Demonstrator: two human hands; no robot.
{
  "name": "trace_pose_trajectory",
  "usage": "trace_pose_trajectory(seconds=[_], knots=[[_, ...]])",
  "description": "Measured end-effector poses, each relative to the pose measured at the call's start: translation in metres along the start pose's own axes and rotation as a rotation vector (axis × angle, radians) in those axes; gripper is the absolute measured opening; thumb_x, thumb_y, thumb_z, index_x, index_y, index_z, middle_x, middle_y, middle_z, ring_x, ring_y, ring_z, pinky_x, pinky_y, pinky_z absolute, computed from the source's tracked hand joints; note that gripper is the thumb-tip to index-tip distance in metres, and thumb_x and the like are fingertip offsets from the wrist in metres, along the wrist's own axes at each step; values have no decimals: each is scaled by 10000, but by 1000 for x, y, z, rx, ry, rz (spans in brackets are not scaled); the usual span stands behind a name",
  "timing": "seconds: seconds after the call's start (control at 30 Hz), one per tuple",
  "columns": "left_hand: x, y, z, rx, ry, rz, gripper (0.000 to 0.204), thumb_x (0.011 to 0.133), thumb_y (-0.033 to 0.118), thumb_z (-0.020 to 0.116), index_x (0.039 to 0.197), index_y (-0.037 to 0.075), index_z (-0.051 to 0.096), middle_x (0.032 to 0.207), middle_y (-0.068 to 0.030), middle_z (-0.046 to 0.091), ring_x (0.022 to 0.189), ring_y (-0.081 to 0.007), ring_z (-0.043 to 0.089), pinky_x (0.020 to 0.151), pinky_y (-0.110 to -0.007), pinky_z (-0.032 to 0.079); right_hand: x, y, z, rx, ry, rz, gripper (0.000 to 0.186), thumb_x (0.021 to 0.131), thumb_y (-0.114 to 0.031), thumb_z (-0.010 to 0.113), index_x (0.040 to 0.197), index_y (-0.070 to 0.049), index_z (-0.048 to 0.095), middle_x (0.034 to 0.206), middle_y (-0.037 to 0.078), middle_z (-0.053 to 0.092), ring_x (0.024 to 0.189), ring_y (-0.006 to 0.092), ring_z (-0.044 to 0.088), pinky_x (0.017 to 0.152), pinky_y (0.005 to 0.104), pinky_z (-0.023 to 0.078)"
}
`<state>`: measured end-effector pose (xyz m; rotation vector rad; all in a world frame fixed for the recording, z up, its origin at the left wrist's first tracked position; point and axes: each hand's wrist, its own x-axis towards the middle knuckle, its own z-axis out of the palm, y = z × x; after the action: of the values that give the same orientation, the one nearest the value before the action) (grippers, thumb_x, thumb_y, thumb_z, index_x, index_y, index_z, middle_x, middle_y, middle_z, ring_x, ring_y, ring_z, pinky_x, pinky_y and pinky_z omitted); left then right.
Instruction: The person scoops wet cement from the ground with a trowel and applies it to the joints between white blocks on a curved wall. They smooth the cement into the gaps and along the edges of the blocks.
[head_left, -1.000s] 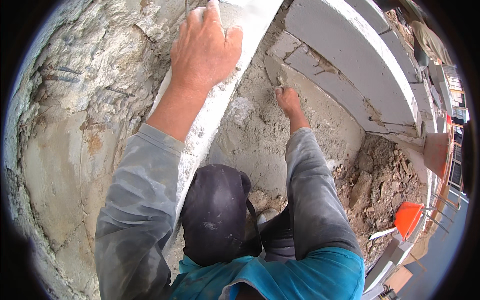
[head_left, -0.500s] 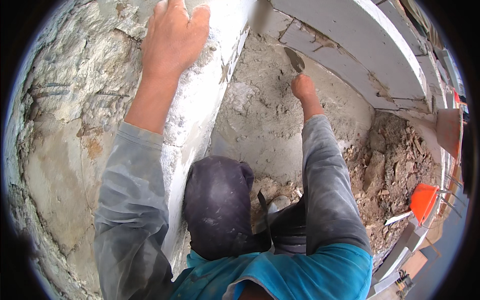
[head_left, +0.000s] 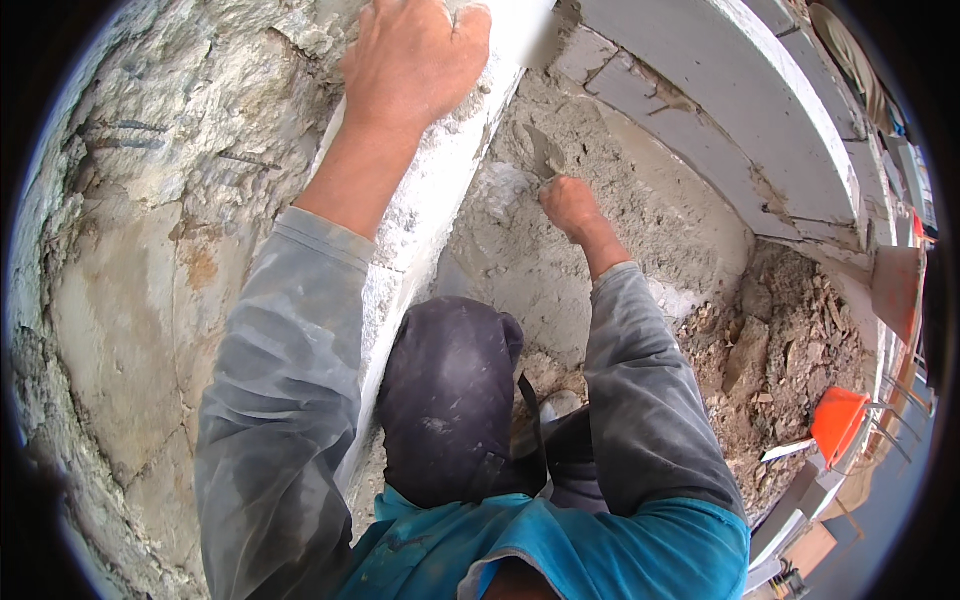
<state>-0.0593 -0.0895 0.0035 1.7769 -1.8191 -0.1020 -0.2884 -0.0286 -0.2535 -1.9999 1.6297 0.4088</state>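
Note:
My right hand (head_left: 572,207) is closed round the handle of a small trowel (head_left: 543,152). The trowel's narrow, mortar-smeared blade lies against rough grey wet mortar (head_left: 590,150) between two pale walls. My left hand (head_left: 415,65) rests on top of a white, dust-covered wall edge (head_left: 425,190), with thumb and fingers apart. Its fingertips are partly cut off by the upper edge of the view. Between my arms is my bent knee in dark trousers (head_left: 450,390), beside that white wall.
Pale block courses (head_left: 720,100) curve along the far right. Broken rubble and soil (head_left: 780,340) lie at right, near an orange container (head_left: 838,425) and protruding metal bars (head_left: 890,425). To the left is a rough, chipped wall face (head_left: 130,270).
My right hand has moved left and slightly nearer, taking the trowel from beside the block wall to the middle of the mortar. The whole view has shifted a little; my left hand appears further right.

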Motion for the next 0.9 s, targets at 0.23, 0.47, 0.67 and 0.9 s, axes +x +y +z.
trace_pose_trajectory(seconds=[0.23,0.47,0.67,0.9], knots=[[5,-16,13,-15,47,52,603,923,343,518,1398,-22,447,1288,-266,546,1201,-433,530,1005,-516,435,-27,-47,35,878,208,220,362,936,-306,600,871,40,684,788,180,693,685,297,677,654,382,540],[5,-13,3,-73,-150,-67,716,920,375,483,1502,-18,341,1438,-260,424,1341,-387,435,1085,-531,385,-74,-62,-5,1676,213,220,188,920,-215,667,894,-29,674,713,32,646,541,97,578,497,270,456],[5,-19,6,-46,-66,-47,695,921,372,530,1483,-6,375,1388,-232,484,1296,-385,470,1063,-496,399,-97,-65,-111,1418,568,88,200,921,-216,634,945,-19,659,743,19,623,573,94,562,517,265,455],[6,-11,3,-93,-92,-82,677,931,376,527,1487,18,379,1441,-206,447,1311,-376,455,1066,-509,392,-73,-84,-259,1506,844,-89,245,892,-155,532,981,57,618,798,111,620,612,165,598,526,306,494]])
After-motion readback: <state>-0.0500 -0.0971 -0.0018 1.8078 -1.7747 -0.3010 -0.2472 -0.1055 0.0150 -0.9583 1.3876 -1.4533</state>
